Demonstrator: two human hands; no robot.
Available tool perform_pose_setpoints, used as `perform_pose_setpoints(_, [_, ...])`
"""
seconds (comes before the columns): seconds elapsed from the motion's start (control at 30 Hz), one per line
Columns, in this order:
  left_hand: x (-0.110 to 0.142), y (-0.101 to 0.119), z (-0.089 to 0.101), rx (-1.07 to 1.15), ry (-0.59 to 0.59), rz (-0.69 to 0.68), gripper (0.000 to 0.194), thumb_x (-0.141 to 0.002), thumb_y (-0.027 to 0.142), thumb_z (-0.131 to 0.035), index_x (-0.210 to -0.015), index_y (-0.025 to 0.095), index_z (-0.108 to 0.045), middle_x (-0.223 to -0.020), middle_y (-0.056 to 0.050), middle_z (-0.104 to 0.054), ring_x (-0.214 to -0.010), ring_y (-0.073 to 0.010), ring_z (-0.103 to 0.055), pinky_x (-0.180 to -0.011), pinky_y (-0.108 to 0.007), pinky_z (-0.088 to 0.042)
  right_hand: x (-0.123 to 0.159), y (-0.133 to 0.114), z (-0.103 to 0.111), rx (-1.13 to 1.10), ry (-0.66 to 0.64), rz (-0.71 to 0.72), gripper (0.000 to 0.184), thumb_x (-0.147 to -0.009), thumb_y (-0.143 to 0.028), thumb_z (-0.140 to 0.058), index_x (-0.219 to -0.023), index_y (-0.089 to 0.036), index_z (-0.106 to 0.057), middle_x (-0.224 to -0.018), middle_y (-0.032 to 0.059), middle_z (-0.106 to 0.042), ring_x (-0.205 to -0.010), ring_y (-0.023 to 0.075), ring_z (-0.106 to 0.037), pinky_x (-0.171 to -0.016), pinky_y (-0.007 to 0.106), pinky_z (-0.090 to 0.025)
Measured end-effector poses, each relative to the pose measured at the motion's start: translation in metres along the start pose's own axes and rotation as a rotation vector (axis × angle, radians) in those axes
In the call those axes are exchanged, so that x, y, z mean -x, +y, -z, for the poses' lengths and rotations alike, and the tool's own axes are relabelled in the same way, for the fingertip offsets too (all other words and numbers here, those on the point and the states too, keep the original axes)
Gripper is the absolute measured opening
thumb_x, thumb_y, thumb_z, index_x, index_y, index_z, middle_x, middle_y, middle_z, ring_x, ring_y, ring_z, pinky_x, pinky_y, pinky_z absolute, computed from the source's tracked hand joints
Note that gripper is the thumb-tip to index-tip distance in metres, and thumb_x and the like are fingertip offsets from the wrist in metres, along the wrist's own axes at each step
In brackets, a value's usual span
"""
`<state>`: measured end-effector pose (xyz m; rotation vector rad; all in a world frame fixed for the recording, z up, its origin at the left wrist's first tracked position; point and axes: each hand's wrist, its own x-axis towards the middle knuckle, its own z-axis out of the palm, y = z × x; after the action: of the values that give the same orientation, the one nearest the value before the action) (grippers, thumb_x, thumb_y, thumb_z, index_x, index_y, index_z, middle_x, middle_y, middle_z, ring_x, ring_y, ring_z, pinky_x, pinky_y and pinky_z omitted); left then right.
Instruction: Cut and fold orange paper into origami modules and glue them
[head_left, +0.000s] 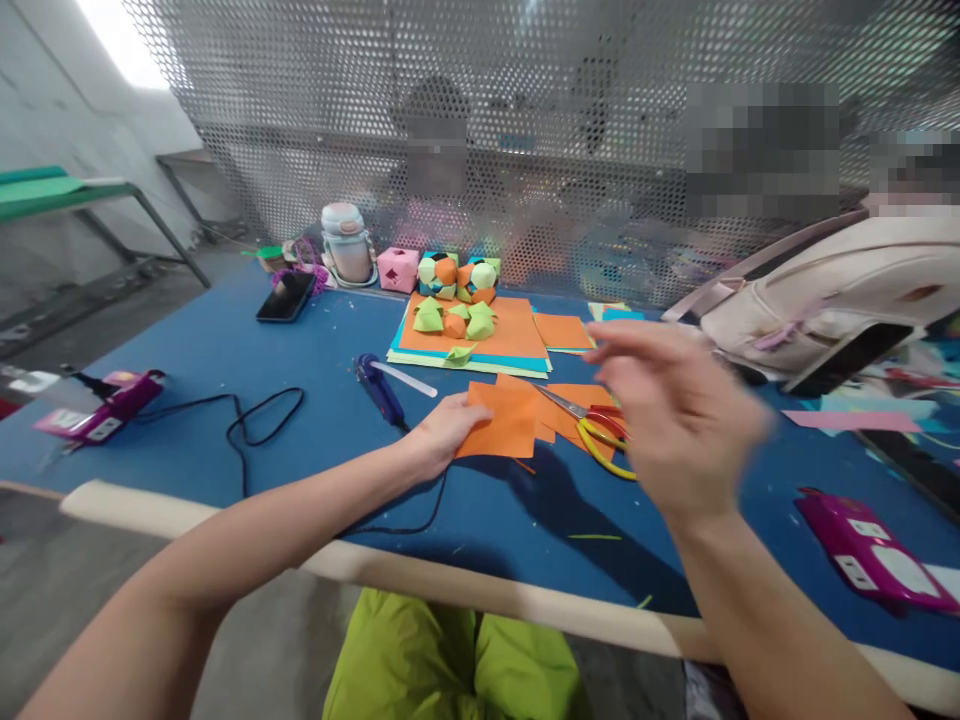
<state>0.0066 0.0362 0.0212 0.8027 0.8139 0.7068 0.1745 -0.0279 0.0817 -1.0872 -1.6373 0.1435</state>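
My left hand (442, 436) is closed on a square of orange paper (504, 425), its thumb on the upper left side. Above the table at the right, my right hand (667, 410) is raised and blurred by motion. Its fingers reach loosely to the left, and nothing shows in them. Below those fingers lie scissors (598, 428) with red and yellow handles, on more orange paper pieces (574, 400). Folded green and orange paper pieces (455, 322) rest on a stack of coloured sheets (517, 330) farther back.
A blue glue gun (380, 390) lies left of my left hand, its black cord trailing across the table. Behind stand a bottle (347, 245), a pink paper box (398, 269) and paper balls (478, 280). A phone (286, 297), a backpack (802, 270) and purple power strips (874, 550) flank the work.
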Motion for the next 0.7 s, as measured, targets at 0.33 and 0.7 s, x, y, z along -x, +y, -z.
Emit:
perform_pose_setpoints(0.33, [-0.006,0.012,-0.003,0.134,0.123,-0.054,0.023,-0.063,0.005,-0.056,-0.082,0.01,-0.068,-0.076,-0.007,-0.072,-0.066,-0.0179,-0.067,-0.074,-0.033,-0.055,0.025,0.053,-0.048,0.132,-0.128,-0.152,0.017,-0.085,-0.029,-0.053,-0.07,-0.022,-0.053,-0.075,0.004,-0.059,-0.075,0.0193,-0.056,-0.072,0.037,-0.046])
perform_pose_setpoints(0.7, [0.003,-0.003,0.005,0.179,0.111,-0.111,0.008,-0.066,0.016,-0.064,-0.073,0.013,-0.067,-0.078,-0.006,-0.073,-0.084,-0.0224,-0.067,-0.086,-0.037,-0.051,0.028,0.055,-0.061,-0.493,-0.178,-0.808,0.02,-0.063,-0.027,-0.066,-0.08,-0.02,-0.06,-0.076,0.0003,-0.065,-0.07,0.0158,-0.059,-0.07,0.032,-0.049])
